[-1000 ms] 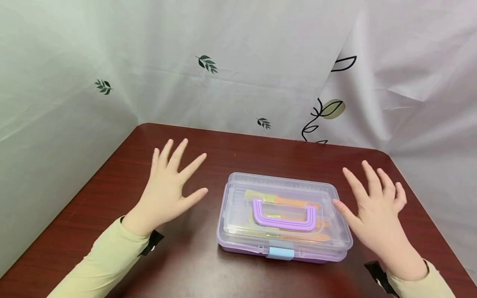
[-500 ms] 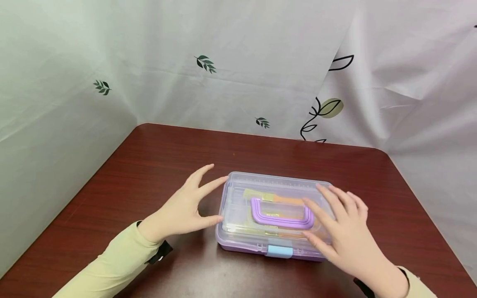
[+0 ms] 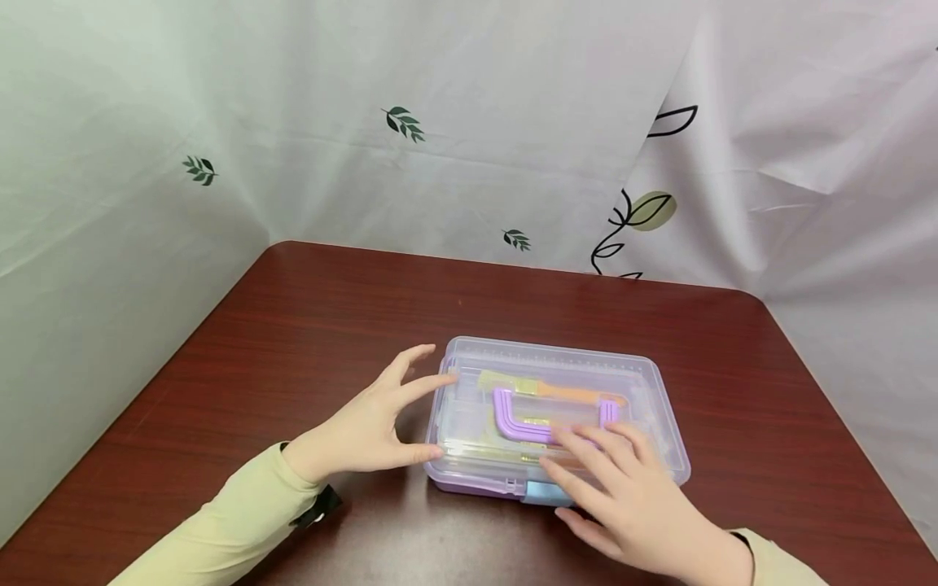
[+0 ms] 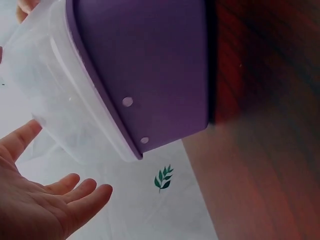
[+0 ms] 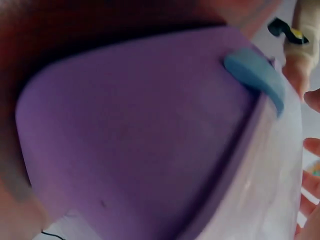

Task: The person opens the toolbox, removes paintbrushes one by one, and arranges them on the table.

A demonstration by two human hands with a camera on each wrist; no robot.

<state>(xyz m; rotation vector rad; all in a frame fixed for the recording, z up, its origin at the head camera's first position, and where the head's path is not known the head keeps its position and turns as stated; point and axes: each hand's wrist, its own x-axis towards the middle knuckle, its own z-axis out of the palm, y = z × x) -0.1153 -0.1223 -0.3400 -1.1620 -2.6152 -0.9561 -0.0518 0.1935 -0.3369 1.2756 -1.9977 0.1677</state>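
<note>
Where the right grip (image 3: 623, 498) reaches, the purple box (image 3: 553, 409) lies beneath.

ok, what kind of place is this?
Probably a makeshift indoor booth, maybe for recording: pale leaf-print sheeting hangs behind and beside a dark reddish-brown table, where a clear-lidded purple box sits.
</note>
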